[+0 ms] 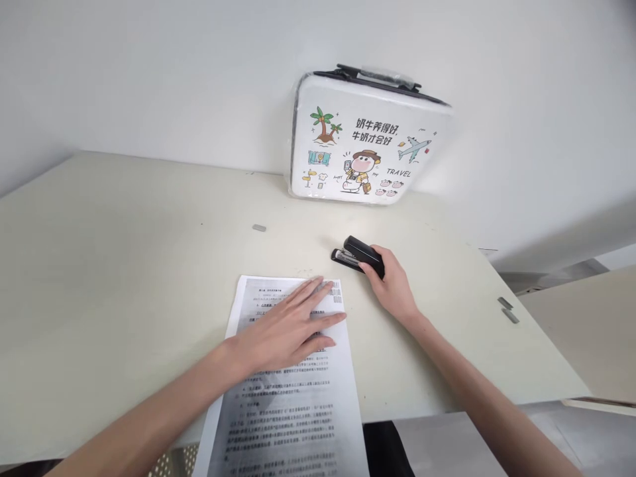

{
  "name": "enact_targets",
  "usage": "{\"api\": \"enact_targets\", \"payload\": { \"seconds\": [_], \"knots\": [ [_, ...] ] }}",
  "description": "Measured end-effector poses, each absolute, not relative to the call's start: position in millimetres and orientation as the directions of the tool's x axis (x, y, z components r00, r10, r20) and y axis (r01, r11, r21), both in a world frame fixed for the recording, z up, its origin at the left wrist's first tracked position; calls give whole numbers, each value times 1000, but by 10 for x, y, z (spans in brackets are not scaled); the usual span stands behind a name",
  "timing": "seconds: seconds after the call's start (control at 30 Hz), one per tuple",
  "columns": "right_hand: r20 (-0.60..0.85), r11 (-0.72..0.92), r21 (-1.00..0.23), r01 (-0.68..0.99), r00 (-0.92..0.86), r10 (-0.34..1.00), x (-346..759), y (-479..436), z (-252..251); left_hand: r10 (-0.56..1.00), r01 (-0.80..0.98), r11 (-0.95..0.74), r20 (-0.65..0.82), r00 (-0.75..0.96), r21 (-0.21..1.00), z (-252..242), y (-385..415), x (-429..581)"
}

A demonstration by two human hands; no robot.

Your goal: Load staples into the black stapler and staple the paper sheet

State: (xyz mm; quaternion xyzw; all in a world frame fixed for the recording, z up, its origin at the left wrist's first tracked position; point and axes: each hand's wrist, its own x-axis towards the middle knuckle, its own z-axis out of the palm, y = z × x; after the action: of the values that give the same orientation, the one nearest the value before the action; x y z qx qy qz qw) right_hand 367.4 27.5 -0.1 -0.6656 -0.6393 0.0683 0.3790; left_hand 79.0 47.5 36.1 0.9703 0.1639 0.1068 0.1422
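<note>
My left hand lies flat with fingers spread on a printed sheet of paper, whose lower part reaches past the table's front edge. It cannot be told whether more sheets lie beneath. Just beyond the paper's top right corner, my right hand grips a black stapler by its rear end. The stapler's jaws point left and stand apart, with bare table between them and the paper.
A white case with cartoon pictures and a black handle stands against the wall at the back. Small grey strips lie on the pale table, one left of the stapler and two near the right edge.
</note>
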Motion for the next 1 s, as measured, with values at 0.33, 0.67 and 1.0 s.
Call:
{"api": "enact_targets", "payload": {
  "seconds": [0.33, 0.67, 1.0],
  "knots": [
    [399, 141, -642, 754, 172, 901, 3592, 391, 13, 445, 398, -890, 236, 864, 223, 341, 566, 765],
    [338, 76, -755, 651, 288, 896, 3598, 361, 11, 635, 580, -773, 324, 701, 258, 306, 727, 722],
    [538, 264, -544, 797, 89, 838, 3178, -370, 180, 695, 646, -715, 362, 621, 266, 252, 803, 677]
  ]
}}
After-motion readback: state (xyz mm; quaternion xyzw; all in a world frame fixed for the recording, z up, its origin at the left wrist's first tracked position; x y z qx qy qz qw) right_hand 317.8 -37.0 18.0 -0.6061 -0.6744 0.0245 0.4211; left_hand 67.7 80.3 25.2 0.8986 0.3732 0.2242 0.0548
